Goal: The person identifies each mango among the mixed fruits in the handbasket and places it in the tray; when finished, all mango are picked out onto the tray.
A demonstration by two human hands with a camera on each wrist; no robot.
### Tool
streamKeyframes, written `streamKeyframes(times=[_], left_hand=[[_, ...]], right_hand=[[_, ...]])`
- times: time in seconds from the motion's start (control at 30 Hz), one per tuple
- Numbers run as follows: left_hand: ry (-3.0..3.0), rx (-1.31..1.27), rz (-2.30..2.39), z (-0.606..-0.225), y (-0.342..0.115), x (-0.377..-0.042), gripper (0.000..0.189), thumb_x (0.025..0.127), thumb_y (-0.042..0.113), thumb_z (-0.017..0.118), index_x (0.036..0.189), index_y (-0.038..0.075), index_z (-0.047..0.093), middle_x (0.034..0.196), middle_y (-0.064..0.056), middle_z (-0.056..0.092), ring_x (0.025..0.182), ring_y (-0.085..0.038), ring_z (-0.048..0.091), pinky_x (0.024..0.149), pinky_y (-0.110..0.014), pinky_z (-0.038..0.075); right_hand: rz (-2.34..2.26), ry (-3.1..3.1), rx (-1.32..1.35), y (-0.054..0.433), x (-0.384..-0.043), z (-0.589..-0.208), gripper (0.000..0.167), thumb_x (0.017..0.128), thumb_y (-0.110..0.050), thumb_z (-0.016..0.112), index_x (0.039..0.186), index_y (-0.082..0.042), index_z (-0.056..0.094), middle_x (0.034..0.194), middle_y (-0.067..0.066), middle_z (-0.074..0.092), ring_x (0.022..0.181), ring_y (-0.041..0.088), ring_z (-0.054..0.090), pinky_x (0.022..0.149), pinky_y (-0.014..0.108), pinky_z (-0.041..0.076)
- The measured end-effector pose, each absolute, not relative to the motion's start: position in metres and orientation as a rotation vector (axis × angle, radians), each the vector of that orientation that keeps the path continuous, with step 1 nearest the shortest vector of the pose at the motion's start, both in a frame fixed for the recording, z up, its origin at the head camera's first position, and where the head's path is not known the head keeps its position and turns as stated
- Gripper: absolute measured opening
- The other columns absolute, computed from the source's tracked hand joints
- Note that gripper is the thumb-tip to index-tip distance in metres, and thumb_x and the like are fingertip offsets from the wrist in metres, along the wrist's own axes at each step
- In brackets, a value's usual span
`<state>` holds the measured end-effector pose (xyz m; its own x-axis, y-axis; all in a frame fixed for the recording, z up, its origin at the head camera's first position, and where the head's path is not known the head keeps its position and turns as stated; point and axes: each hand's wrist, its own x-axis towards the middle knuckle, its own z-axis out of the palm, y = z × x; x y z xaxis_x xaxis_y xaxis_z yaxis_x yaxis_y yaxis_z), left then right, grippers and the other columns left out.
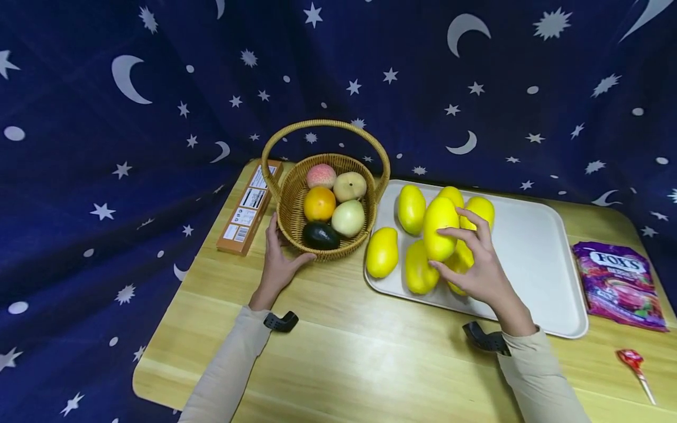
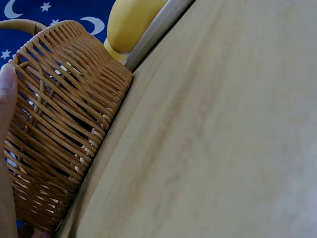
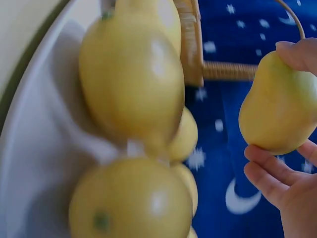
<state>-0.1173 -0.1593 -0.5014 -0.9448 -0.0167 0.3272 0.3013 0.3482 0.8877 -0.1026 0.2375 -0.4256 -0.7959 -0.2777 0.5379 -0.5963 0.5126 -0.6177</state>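
Observation:
My right hand [image 1: 478, 270] pinches a yellow mango [image 1: 440, 229] between thumb and fingertips, above other mangoes on the white tray [image 1: 534, 258]. In the right wrist view the held mango [image 3: 277, 106] shows a greenish patch at its top. My left hand [image 1: 279, 264] touches the front left side of the wicker basket [image 1: 288, 202], thumb and fingers spread along its wall. The left wrist view shows the thumb [image 2: 7, 94] at the rim. Inside the basket lie a pink peach [image 1: 321, 176], an orange [image 1: 319, 204], a beige fruit [image 1: 349, 187], a pale green fruit [image 1: 348, 218] and a dark avocado [image 1: 320, 235].
Several mangoes, one of them [image 1: 382, 252] nearest the basket, lie on the tray's left half. A long brown box [image 1: 248, 211] is left of the basket. On the right are a purple candy bag [image 1: 619, 285] and a red lollipop [image 1: 632, 359]. A starry blue cloth [image 1: 328, 76] hangs behind.

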Motion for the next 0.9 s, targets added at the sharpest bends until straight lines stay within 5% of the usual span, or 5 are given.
streamKeyframes(times=[0.17, 0.37, 0.9], left_hand=[[-2.324, -0.276, -1.611, -0.497, -0.158, -0.116, 0.12, 0.07, 0.005, 0.087, 0.155, -0.003, 0.003, 0.153, -0.033, 0.019, 0.126, -0.05, 0.04, 0.093, -0.06, 0.042], [-2.323, -0.284, -1.616, -0.496, -0.156, -0.116, 0.119, 0.071, 0.002, 0.086, 0.155, -0.002, 0.003, 0.151, -0.033, 0.02, 0.126, -0.048, 0.04, 0.092, -0.059, 0.042], [-2.303, -0.301, -1.629, -0.495, -0.157, -0.115, 0.118, 0.071, 0.0, 0.086, 0.154, -0.004, 0.003, 0.152, -0.033, 0.02, 0.127, -0.05, 0.039, 0.092, -0.06, 0.043]], right_hand=[[1.129, -2.452, 0.571, 0.277, -0.087, -0.432, 0.071, 0.052, 0.015, 0.085, 0.118, 0.0, 0.064, 0.155, 0.013, 0.029, 0.125, 0.0, 0.042, 0.102, 0.01, 0.03], [1.118, -2.462, 0.474, 0.322, -0.065, -0.447, 0.073, 0.052, 0.016, 0.084, 0.12, 0.002, 0.063, 0.152, 0.02, 0.031, 0.138, 0.011, 0.031, 0.098, 0.003, 0.033], [0.931, -2.585, 0.349, 0.376, -0.031, -0.473, 0.075, 0.044, 0.019, 0.085, 0.113, -0.003, 0.068, 0.155, 0.014, 0.03, 0.141, 0.002, 0.024, 0.098, 0.001, 0.021]])
